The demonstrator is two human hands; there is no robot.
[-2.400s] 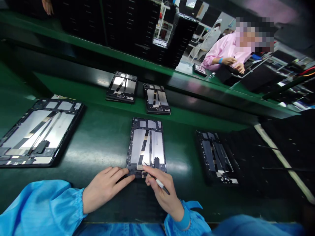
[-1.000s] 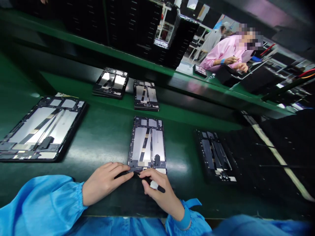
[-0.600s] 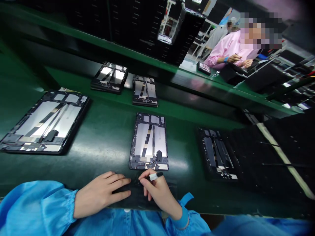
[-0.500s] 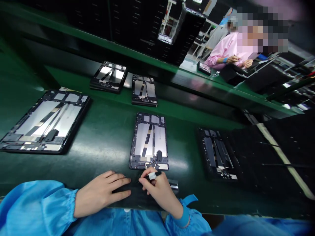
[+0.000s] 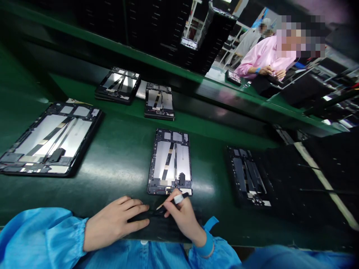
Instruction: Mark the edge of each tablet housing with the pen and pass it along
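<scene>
My left hand (image 5: 116, 223) lies with fingers spread on the dark surface at the table's front edge. To its right, my right hand (image 5: 182, 215) pinches a slim pen-like tool (image 5: 178, 198) with a white band, its pale tip pointing down and left toward the dark surface between the hands. Just beyond my right hand lies an opened tablet (image 5: 168, 160), with silver panels, a striped ribbon cable and a small black part near its lower right corner. Whether the fingertips touch the tablet's lower edge is hard to tell.
A larger-looking opened tablet (image 5: 53, 138) lies at the left. Stacked tablets (image 5: 119, 86) and more tablets (image 5: 159, 101) stand at the back. Another tablet (image 5: 248, 177) is at the right, beside black material (image 5: 305, 198). A person in pink (image 5: 258, 58) works across the green table (image 5: 117, 149).
My right hand has shifted slightly right and tilted, and the tool's pale tip now shows. The back stacks appear slightly further left and higher. My left hand has hardly moved.
</scene>
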